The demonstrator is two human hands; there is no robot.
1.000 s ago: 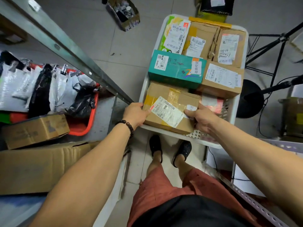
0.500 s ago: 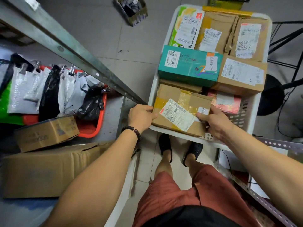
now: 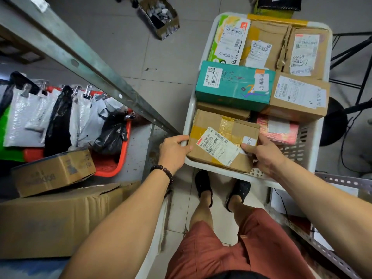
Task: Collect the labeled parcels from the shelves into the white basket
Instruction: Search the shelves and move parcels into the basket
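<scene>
A brown cardboard parcel (image 3: 219, 125) with a white shipping label lies at the near end of the white basket (image 3: 314, 150). My left hand (image 3: 173, 150) grips its left side by the basket rim, and my right hand (image 3: 263, 154) grips its right side. Beyond it the basket holds a teal box (image 3: 233, 85), a labelled brown box (image 3: 298, 97), a pink packet (image 3: 277, 129), a green-and-yellow box (image 3: 227, 39) and further brown boxes (image 3: 281, 47).
A grey metal shelf rail (image 3: 84, 63) runs diagonally at left. Below it sit a red tray (image 3: 114, 162) of clipped poly bags, a small brown box (image 3: 52, 172) and a large carton (image 3: 56, 222). An open box of clips (image 3: 159, 17) lies on the floor. Black stand legs (image 3: 354, 55) are at right.
The parcel has stayed at the basket's near end with both hands on it. The view has shifted slightly, so the basket sits a little lower in frame than half a second ago.
</scene>
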